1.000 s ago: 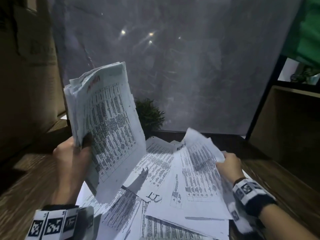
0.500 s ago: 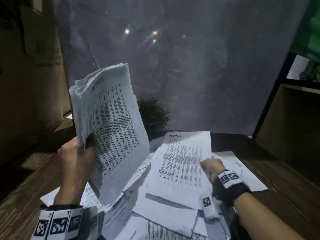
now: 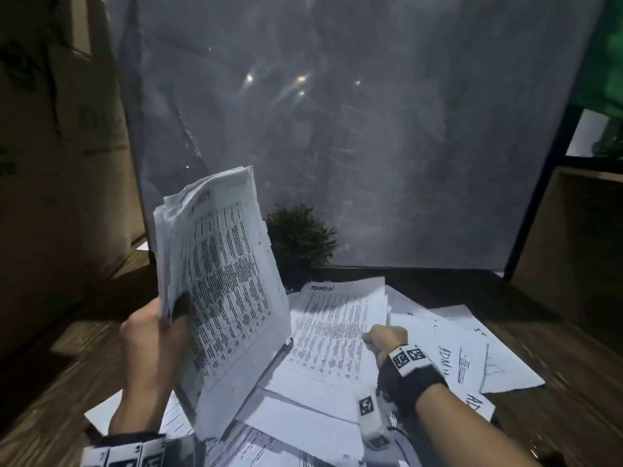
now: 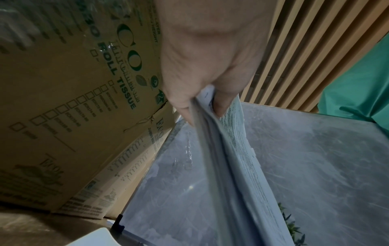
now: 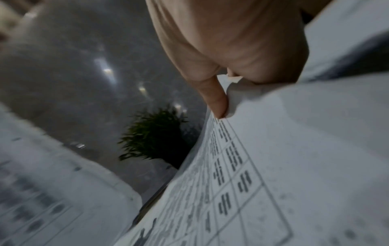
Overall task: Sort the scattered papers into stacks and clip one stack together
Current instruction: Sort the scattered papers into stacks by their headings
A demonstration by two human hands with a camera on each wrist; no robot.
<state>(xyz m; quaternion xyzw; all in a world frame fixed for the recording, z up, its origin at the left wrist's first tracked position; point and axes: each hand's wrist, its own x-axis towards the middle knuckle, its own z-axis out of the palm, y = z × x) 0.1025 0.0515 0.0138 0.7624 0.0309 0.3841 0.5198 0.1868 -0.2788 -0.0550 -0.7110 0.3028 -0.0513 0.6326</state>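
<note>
My left hand (image 3: 158, 335) grips a thick stack of printed sheets (image 3: 222, 284), held upright above the table's left side; the left wrist view shows the fingers (image 4: 183, 106) clamped on the stack's edge (image 4: 227, 149). My right hand (image 3: 384, 338) pinches the right edge of a single sheet marked ADMIN (image 3: 333, 328), lifted a little over the pile. In the right wrist view the thumb (image 5: 214, 98) presses that sheet (image 5: 263, 166) at its margin. Several loose sheets (image 3: 472, 362) lie scattered on the wooden table (image 3: 573, 382). No clip is in view.
A small green plant (image 3: 300, 241) stands at the table's back, in front of a grey panel (image 3: 371, 129). A large cardboard box (image 4: 63, 99) rises on the left. A wooden shelf unit (image 3: 573, 230) stands at the right.
My right hand has drawn the ADMIN sheet off the pile and brought it left toward the upright stack. The left hand keeps holding its stack in the same place.
</note>
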